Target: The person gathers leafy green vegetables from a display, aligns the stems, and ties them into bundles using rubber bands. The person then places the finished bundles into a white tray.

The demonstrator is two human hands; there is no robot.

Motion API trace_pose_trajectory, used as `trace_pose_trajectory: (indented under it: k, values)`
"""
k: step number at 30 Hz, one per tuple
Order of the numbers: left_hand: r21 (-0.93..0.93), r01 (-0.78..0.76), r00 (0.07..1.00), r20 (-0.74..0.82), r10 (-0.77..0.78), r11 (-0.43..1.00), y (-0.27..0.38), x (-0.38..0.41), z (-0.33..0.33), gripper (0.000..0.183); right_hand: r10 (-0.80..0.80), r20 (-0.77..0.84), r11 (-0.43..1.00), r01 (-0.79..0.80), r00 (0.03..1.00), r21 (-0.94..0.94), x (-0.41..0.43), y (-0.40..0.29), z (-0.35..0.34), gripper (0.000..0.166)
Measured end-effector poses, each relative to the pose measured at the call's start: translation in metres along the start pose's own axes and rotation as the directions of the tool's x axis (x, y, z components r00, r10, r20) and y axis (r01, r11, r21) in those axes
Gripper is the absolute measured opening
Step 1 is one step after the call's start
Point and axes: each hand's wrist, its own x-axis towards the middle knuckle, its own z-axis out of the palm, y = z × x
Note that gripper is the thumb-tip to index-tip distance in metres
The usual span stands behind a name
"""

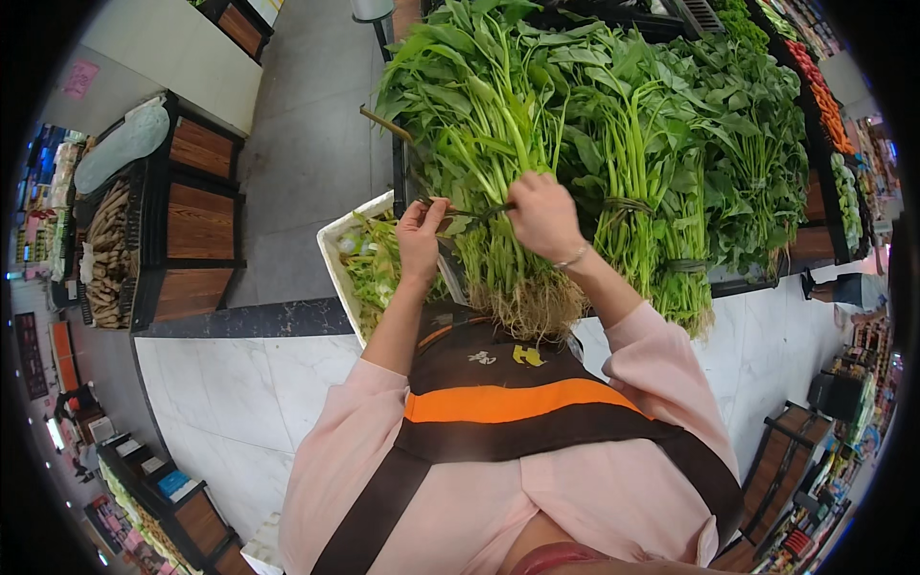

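A large bunch of leafy green vegetables with pale roots lies on the display in front of me. A dark, thin tie stretches across its stems between my hands. My left hand pinches one end of the tie at the bunch's left edge. On top of the stems, my right hand is closed on the other end, partly hiding it. Just to the right lies another leafy bunch with a dark band round its stems, and beyond it is a smaller banded bunch.
A white foam box holding loose greens and trimmings stands at my left, close to my left forearm. More leafy greens are piled at the right. Wood-panelled stands with root vegetables are farther left. A person is at the far right.
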Motion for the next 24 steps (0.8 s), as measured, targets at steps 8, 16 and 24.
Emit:
trace_pose_trajectory:
  k: [8, 16, 24]
  values:
    - [-0.56, 0.402, 0.799, -0.172, -0.576, 0.724, -0.078, 0.026, -0.054, 0.02, 0.862, 0.245, -0.118, -0.293, 0.443, 0.949, -0.049, 0.085, -0.026, 0.022]
    - [-0.673, 0.647, 0.444, -0.05, -0.895, 0.358, -0.035, 0.012, -0.022, 0.038, 0.903, 0.0, 0.134, -0.281, 0.43, 0.95, -0.061, 0.093, -0.049, 0.046]
    - [0.313, 0.358, 0.932, -0.07, -0.354, 0.88, -0.008, -0.015, 0.052, 0.064, 0.511, -0.064, 0.672, -0.352, 0.857, 0.651, -0.059, 0.005, -0.04, 0.026]
